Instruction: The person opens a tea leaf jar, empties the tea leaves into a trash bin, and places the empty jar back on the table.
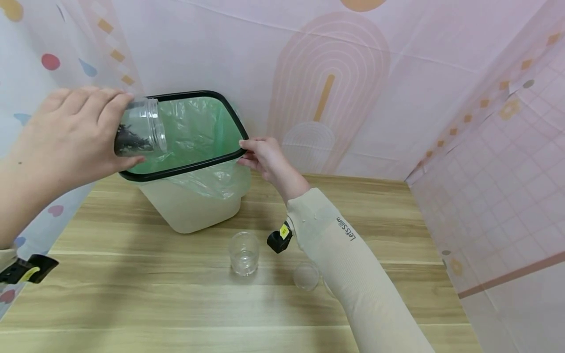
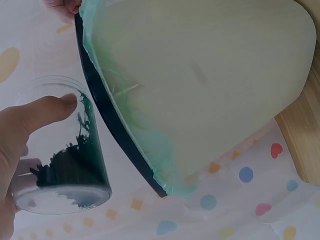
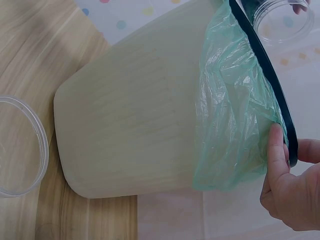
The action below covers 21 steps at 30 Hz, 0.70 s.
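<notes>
My left hand point(image 1: 72, 130) grips a clear jar point(image 1: 143, 115), tipped nearly on its side with its mouth over the bin's opening. Dark, thin shreds point(image 1: 130, 139) lie inside, and the left wrist view shows them clumped toward the base and one wall. The cream trash bin point(image 1: 190, 211) leans toward me, lined with a green plastic bag point(image 1: 194, 127) folded out over its black rim point(image 1: 190, 169). At the rim's right corner my right hand point(image 1: 267, 159) pinches rim and bag between thumb and fingers. The right wrist view shows those fingers point(image 3: 276, 150) against the bag.
On the wooden table point(image 1: 185, 304), a clear empty cup point(image 1: 244, 255) stands in front of the bin. A clear round lid point(image 1: 306, 276) lies near my right sleeve, with another clear edge partly hidden by it. Patterned cloth point(image 1: 335, 122) hangs behind and at both sides.
</notes>
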Each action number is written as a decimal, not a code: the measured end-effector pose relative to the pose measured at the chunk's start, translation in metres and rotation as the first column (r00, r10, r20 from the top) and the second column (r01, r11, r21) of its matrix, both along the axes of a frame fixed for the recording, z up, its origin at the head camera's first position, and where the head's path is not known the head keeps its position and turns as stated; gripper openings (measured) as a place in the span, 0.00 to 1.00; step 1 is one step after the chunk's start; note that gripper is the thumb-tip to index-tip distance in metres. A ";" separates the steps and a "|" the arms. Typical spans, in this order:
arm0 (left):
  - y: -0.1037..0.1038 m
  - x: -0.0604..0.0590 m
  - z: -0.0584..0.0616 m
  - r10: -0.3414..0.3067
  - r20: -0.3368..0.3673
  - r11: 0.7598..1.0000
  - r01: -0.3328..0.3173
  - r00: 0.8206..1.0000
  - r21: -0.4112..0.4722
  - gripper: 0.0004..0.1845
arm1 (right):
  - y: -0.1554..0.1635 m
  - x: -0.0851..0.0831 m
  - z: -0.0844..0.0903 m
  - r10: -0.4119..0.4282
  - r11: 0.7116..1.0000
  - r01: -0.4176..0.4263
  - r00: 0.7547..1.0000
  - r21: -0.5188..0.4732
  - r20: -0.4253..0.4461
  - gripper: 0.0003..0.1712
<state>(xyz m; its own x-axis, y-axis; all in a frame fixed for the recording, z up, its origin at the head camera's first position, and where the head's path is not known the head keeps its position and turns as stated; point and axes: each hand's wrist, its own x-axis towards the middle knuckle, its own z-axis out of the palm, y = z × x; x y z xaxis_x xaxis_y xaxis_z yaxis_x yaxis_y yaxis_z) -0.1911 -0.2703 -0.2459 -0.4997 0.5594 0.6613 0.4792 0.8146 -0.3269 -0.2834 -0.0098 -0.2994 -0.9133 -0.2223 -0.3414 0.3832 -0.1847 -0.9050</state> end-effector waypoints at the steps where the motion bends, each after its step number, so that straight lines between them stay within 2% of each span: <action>1: -0.001 -0.001 0.000 -0.008 -0.004 1.000 0.008 1.000 -0.004 0.40 | 0.000 0.000 0.000 0.000 1.000 0.000 1.000 -0.001 -0.001 0.07; 3: -0.001 -0.001 0.000 -0.023 -0.003 1.000 0.023 1.000 -0.007 0.40 | 0.000 0.000 -0.001 0.000 1.000 0.000 1.000 -0.005 -0.003 0.07; 7: 0.002 0.000 0.000 -0.031 -0.012 0.999 0.031 0.999 -0.016 0.50 | -0.001 0.000 -0.001 -0.004 1.000 0.004 1.000 -0.004 -0.007 0.07; 13: 0.001 0.001 0.005 -0.013 0.056 0.995 0.019 0.998 -0.094 0.55 | -0.001 0.001 0.000 -0.012 1.000 0.012 1.000 0.011 -0.009 0.07; 21: -0.001 0.002 0.003 -0.046 0.040 0.993 0.050 0.998 -0.106 0.51 | 0.000 0.001 0.001 0.000 1.000 0.000 1.000 0.020 -0.006 0.07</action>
